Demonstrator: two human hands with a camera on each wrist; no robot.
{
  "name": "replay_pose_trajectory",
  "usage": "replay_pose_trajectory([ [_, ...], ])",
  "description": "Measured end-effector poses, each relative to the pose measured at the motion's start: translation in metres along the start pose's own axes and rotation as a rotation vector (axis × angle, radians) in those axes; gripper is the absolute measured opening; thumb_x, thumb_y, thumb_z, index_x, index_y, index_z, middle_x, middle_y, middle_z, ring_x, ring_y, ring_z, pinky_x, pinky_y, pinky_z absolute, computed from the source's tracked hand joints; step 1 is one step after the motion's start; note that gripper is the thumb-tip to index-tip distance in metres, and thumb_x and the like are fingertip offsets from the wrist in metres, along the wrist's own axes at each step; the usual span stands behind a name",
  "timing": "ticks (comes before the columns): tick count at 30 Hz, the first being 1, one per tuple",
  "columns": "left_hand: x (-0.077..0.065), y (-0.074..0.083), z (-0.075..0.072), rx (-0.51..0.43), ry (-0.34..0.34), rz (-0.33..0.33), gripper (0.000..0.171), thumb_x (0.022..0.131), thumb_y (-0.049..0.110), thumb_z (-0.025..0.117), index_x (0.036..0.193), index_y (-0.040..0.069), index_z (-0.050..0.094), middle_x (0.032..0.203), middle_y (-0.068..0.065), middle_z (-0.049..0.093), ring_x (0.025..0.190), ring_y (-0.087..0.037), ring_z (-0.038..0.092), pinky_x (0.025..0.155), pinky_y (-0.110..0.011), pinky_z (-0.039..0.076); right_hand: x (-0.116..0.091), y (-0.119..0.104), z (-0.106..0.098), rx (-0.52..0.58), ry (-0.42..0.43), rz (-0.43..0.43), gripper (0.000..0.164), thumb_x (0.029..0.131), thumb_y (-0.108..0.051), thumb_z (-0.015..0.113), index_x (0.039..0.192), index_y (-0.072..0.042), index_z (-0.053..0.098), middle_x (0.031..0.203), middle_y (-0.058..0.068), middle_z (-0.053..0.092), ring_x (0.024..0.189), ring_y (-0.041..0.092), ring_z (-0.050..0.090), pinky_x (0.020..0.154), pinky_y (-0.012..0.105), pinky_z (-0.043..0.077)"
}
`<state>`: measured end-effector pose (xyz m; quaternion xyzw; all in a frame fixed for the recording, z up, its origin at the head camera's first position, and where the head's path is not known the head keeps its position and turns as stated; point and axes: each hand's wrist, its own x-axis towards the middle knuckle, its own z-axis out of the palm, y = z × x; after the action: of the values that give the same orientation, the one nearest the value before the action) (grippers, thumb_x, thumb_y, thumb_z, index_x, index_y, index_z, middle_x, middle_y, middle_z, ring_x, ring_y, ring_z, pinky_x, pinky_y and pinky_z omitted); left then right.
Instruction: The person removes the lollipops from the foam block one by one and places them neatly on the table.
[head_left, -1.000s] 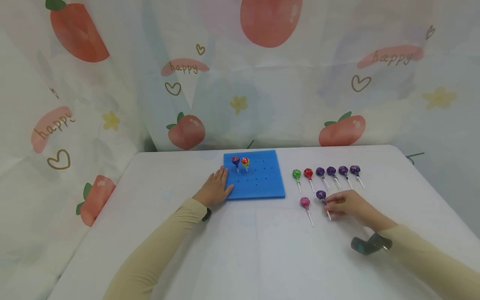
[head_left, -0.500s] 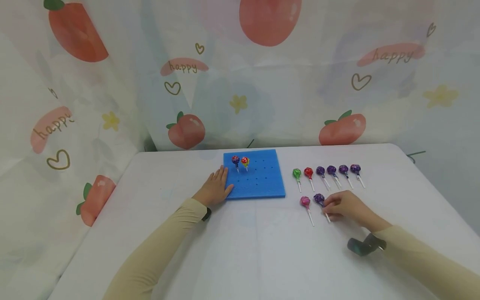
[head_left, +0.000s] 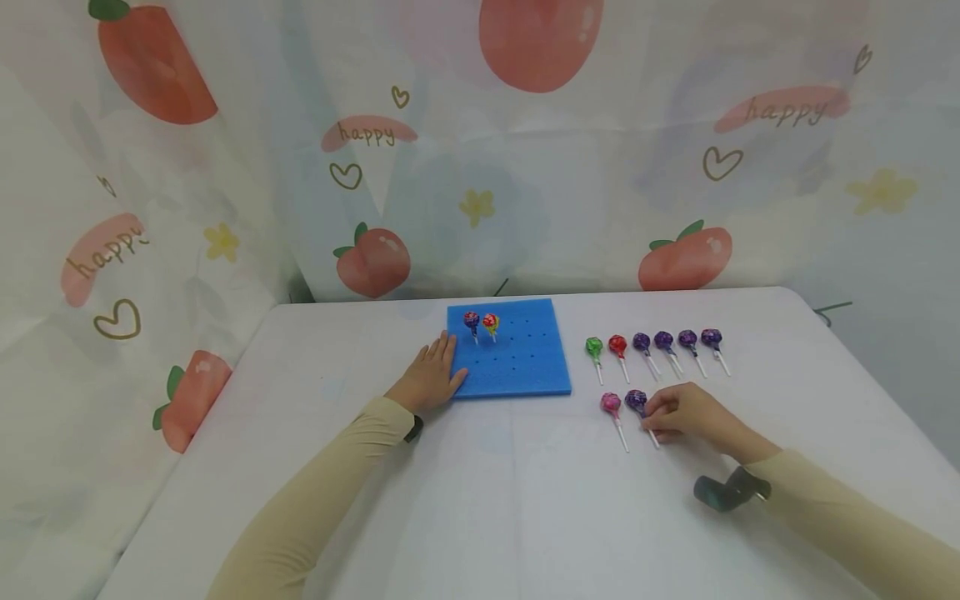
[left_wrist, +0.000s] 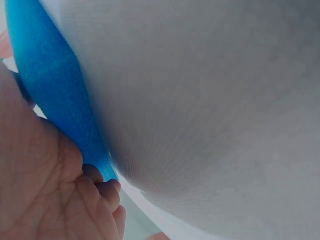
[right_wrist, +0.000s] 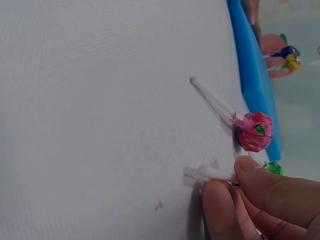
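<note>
My right hand [head_left: 686,412] pinches a purple-wrapped lollipop [head_left: 636,402] by its white stick between thumb and fingers, low at the tabletop. A pink lollipop [head_left: 611,403] lies just left of it, its stick pointing toward me. In the right wrist view the white stick [right_wrist: 217,173] pokes out past my fingertips. My left hand [head_left: 426,379] rests with fingers extended along the left edge of a blue foam board [head_left: 510,383] full of small holes. Upright in its back left part stand a dark blue lollipop [head_left: 471,320] and a red-and-yellow one [head_left: 491,322].
Behind my right hand lies a row of lollipops: a green one [head_left: 594,346], a red one [head_left: 617,344] and several purple ones [head_left: 663,340]. A white cloth covers the table [head_left: 465,500]. A printed curtain [head_left: 570,192] hangs behind and at the left.
The purple lollipop in my right hand has come down and slightly left, its head now beside the pink one. My left hand and the board have stayed put.
</note>
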<state>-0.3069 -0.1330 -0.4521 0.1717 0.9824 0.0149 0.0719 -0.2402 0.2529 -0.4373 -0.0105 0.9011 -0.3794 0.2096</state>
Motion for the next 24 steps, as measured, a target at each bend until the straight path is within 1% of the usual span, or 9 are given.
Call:
replay_pose_trajectory([
  [7, 0.000, -0.001, 0.001, -0.010, 0.003, 0.003, 0.070, 0.100, 0.042, 0.034, 0.149, -0.002, 0.012, 0.157, -0.021, 0.013, 0.145, -0.032, 0.017, 0.118, -0.045, 0.017, -0.001, 0.000, -0.002, 0.000, -0.019, -0.002, 0.025, 0.083, -0.013, 0.070, 0.100, 0.005, 0.065, 0.074, 0.001, 0.064, 0.067, 0.010, 0.060, 0.064, 0.021, 0.055],
  [12, 0.000, 0.000, 0.001, -0.015, -0.005, -0.002, 0.070, 0.100, 0.042, 0.034, 0.149, -0.002, 0.011, 0.157, -0.021, 0.012, 0.146, -0.032, 0.017, 0.118, -0.045, 0.017, -0.003, 0.000, -0.006, -0.004, -0.044, -0.008, 0.031, 0.084, -0.016, 0.070, 0.105, 0.006, 0.065, 0.081, 0.004, 0.069, 0.071, 0.011, 0.063, 0.068, 0.023, 0.056],
  [15, 0.000, 0.000, 0.000, -0.016, -0.008, -0.008, 0.070, 0.100, 0.042, 0.034, 0.149, -0.002, 0.011, 0.157, -0.020, 0.012, 0.146, -0.032, 0.016, 0.118, -0.045, 0.016, -0.002, 0.001, -0.011, 0.009, -0.068, 0.014, 0.037, 0.084, -0.019, 0.070, 0.109, 0.007, 0.064, 0.087, 0.006, 0.072, 0.073, 0.012, 0.066, 0.071, 0.026, 0.057],
  [19, 0.000, 0.000, 0.000, -0.016, -0.007, -0.011, 0.070, 0.100, 0.042, 0.035, 0.149, -0.002, 0.012, 0.157, -0.020, 0.012, 0.146, -0.032, 0.017, 0.118, -0.045, 0.017, -0.001, 0.002, -0.019, 0.013, -0.122, 0.049, 0.045, 0.083, -0.025, 0.071, 0.116, 0.003, 0.063, 0.090, 0.007, 0.074, 0.077, 0.012, 0.068, 0.073, 0.027, 0.056],
  [21, 0.000, 0.001, 0.000, -0.016, -0.007, -0.012, 0.070, 0.100, 0.042, 0.035, 0.149, -0.002, 0.012, 0.157, -0.020, 0.013, 0.146, -0.032, 0.017, 0.118, -0.045, 0.017, -0.003, 0.002, -0.024, -0.008, -0.158, 0.042, 0.048, 0.082, -0.029, 0.072, 0.120, 0.000, 0.062, 0.092, 0.006, 0.074, 0.079, 0.012, 0.067, 0.075, 0.027, 0.056],
  [24, -0.001, 0.001, -0.001, -0.021, -0.004, -0.011, 0.070, 0.100, 0.042, 0.035, 0.149, -0.002, 0.013, 0.157, -0.021, 0.013, 0.145, -0.032, 0.018, 0.118, -0.045, 0.017, -0.009, 0.000, -0.032, -0.023, -0.222, 0.015, 0.051, 0.083, -0.030, 0.070, 0.124, -0.001, 0.060, 0.097, 0.006, 0.073, 0.085, 0.014, 0.066, 0.078, 0.030, 0.056],
])
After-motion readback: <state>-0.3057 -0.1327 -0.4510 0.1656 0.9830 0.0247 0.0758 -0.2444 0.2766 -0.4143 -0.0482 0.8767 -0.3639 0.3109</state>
